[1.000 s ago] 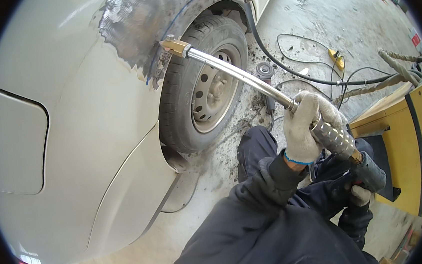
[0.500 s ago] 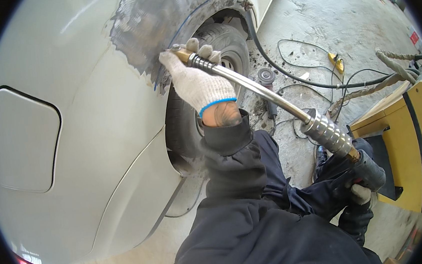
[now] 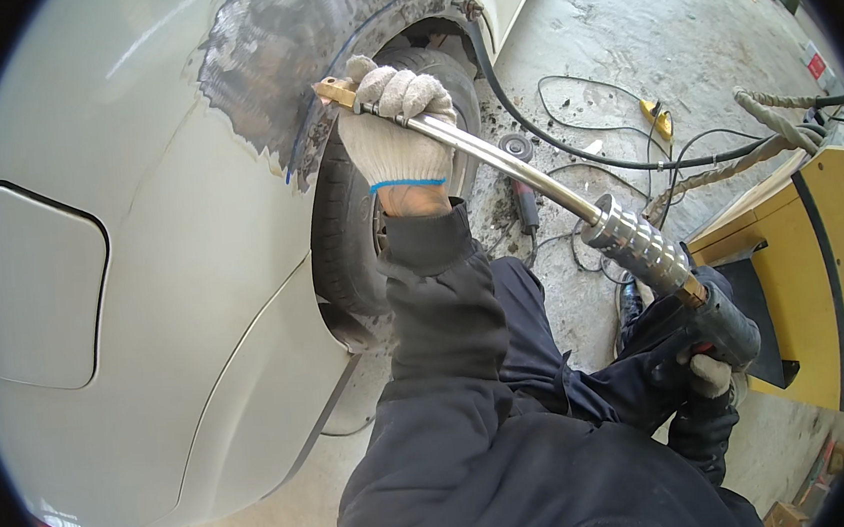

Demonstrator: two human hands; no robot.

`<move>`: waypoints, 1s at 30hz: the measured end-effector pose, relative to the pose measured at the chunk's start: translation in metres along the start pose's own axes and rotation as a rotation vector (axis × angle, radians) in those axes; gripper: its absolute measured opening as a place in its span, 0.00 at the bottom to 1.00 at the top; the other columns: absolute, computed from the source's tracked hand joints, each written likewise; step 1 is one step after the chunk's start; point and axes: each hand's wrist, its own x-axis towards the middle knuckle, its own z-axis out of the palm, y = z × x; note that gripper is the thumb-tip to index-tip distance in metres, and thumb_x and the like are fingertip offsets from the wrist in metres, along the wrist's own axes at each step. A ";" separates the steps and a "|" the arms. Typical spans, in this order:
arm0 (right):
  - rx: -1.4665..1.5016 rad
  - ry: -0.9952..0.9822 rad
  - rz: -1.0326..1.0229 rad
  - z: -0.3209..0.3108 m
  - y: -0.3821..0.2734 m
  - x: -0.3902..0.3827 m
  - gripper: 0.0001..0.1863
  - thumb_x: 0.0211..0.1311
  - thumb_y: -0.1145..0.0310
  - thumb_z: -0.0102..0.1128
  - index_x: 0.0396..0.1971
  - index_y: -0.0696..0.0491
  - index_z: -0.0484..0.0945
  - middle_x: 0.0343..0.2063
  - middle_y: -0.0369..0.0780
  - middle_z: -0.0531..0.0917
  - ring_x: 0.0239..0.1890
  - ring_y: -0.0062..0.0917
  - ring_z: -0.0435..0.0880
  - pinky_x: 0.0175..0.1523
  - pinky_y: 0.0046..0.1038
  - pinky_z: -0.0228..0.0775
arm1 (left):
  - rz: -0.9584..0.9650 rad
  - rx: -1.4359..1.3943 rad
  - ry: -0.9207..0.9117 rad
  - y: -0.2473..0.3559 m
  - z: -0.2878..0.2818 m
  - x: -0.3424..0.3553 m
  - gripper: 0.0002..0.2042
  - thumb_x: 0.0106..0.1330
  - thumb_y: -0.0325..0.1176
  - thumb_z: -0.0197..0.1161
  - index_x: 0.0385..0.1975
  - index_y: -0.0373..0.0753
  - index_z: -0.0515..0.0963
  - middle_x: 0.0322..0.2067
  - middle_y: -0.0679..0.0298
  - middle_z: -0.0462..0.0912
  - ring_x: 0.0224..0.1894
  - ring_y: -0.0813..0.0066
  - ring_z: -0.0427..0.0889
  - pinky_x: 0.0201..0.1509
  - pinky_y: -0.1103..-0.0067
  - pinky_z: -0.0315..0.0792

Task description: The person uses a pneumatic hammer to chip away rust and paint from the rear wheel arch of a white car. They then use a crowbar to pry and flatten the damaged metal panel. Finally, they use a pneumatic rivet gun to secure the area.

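A slide-hammer dent puller [image 3: 509,169] slants across the view, with a long chrome shaft, a ribbed metal weight [image 3: 638,243] and a dark pistol grip [image 3: 726,325]. Near its brass tip [image 3: 335,93], my left hand [image 3: 398,125], in a white knit glove with a blue cuff edge, wraps its fingers around the shaft. My right hand [image 3: 715,376], also gloved, is closed around the grip at the lower right, partly hidden by it. Beside the tip is the car's rear fender, with a patch sanded to bare metal [image 3: 259,62] and a blue line along the wheel arch.
A tire [image 3: 344,235] sits in the wheel arch under my left hand. An angle grinder [image 3: 521,180], cables and a yellow clamp-like piece [image 3: 657,119] lie on the concrete floor. A yellow machine cabinet [image 3: 795,276] stands at right, with thick wrapped cables [image 3: 777,132] beside it.
My left hand has turned and shifted its hold: its thumb lay along the brass tip, and now its fingers curl over the shaft behind the tip. My right hand keeps the grip.
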 end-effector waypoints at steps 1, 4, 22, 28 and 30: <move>0.008 -0.001 0.009 0.004 -0.001 0.001 0.28 0.45 0.65 0.72 0.50 0.59 0.79 0.33 0.37 0.82 0.36 0.28 0.82 0.44 0.29 0.75 | 0.005 0.002 -0.002 0.001 0.000 0.001 0.17 0.79 0.47 0.50 0.39 0.40 0.79 0.18 0.77 0.70 0.18 0.84 0.64 0.24 0.79 0.61; 0.040 -0.038 0.013 0.010 -0.006 0.004 0.28 0.49 0.65 0.72 0.51 0.59 0.78 0.34 0.38 0.83 0.37 0.28 0.83 0.44 0.29 0.76 | -0.006 0.003 -0.010 0.010 -0.011 0.004 0.18 0.78 0.49 0.51 0.37 0.41 0.79 0.18 0.77 0.70 0.18 0.83 0.64 0.24 0.79 0.62; 0.065 0.007 -0.014 0.010 -0.004 0.003 0.34 0.45 0.67 0.75 0.55 0.60 0.76 0.39 0.41 0.82 0.34 0.29 0.81 0.39 0.28 0.73 | 0.064 0.548 0.145 -0.104 -0.003 -0.068 0.28 0.80 0.54 0.43 0.21 0.42 0.74 0.20 0.60 0.79 0.27 0.67 0.83 0.42 0.66 0.80; -0.076 0.054 -0.044 0.004 0.002 -0.003 0.32 0.46 0.65 0.76 0.53 0.59 0.78 0.39 0.39 0.83 0.35 0.28 0.82 0.40 0.28 0.75 | -0.026 0.501 0.291 -0.144 -0.031 -0.105 0.20 0.79 0.41 0.48 0.21 0.41 0.65 0.21 0.57 0.77 0.26 0.64 0.81 0.38 0.64 0.79; -0.035 0.039 -0.024 -0.001 0.004 -0.002 0.32 0.47 0.64 0.76 0.53 0.59 0.78 0.40 0.39 0.83 0.35 0.27 0.82 0.41 0.28 0.75 | -0.054 0.537 0.305 -0.141 -0.029 -0.102 0.20 0.79 0.42 0.47 0.22 0.41 0.65 0.22 0.57 0.78 0.26 0.64 0.81 0.38 0.65 0.79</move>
